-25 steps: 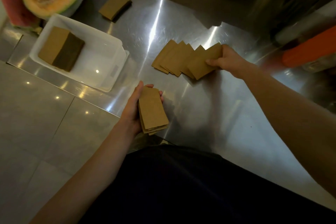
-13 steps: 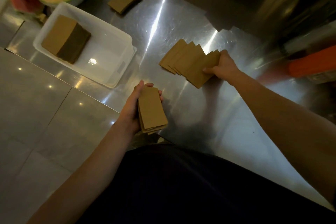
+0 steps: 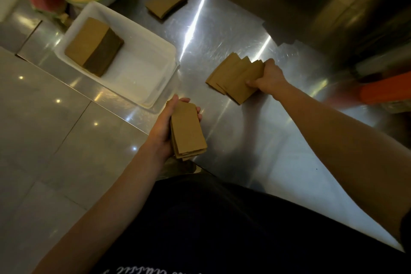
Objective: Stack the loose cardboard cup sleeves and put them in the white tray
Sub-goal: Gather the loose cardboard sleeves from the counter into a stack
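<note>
Fingers (image 3: 198,110) of left hand (image 3: 163,131) clasp squared brown stack (image 3: 188,132) — right hand (image 3: 270,75) pinches fanned sleeves (image 3: 235,79).

The white tray (image 3: 138,73) is a shallow rectangular plastic bin set at an angle on the steel counter (image 3: 222,35). In its far left corner sits 1 thick, squared stack (image 3: 93,45) of flat brown sleeves. A thin stack (image 3: 165,2) lies on the counter beyond the tray. A fanned bunch (image 3: 233,80) lies to the tray's right, gripped at its right edge by the right hand (image 3: 270,75). The left hand (image 3: 163,127) holds a neat stack (image 3: 188,132) near the tray's front corner.
</note>
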The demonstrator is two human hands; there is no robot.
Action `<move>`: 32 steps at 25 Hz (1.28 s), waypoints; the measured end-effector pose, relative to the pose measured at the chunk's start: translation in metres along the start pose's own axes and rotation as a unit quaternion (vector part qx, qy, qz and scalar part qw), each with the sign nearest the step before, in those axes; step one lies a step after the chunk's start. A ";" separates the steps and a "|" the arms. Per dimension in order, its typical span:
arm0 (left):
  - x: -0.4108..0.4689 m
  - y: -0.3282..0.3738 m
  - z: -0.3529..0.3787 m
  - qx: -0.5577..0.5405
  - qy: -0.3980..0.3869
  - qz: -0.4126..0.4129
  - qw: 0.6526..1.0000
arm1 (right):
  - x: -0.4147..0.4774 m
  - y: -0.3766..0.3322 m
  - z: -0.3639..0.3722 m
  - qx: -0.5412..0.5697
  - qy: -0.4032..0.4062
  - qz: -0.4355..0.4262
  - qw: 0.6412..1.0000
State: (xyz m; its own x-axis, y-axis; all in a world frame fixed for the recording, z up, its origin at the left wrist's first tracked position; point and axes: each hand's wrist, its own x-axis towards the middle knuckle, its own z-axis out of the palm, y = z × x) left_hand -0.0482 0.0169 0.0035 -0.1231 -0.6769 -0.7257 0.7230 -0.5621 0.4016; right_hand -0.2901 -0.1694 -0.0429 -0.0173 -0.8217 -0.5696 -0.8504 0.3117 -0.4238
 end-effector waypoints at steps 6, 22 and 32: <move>0.009 0.007 -0.015 -0.005 -0.002 -0.017 1.000 | -0.029 0.005 -0.014 0.132 -0.012 -0.014 0.991; 0.041 0.046 0.005 0.155 -0.157 -0.147 0.964 | -0.148 -0.099 -0.017 0.023 -0.209 -0.139 0.968; 0.039 0.050 -0.001 0.112 -0.227 -0.147 0.956 | -0.169 -0.118 0.019 -0.085 -0.069 -0.193 0.975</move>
State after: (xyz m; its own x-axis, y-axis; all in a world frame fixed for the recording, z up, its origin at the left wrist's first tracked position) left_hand -0.0159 -0.0371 -0.0048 -0.6180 -0.5824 -0.5281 0.4549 -0.8128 0.3640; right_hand -0.1768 -0.0578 0.0897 0.3819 -0.7865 -0.4855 -0.8551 -0.1014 -0.5084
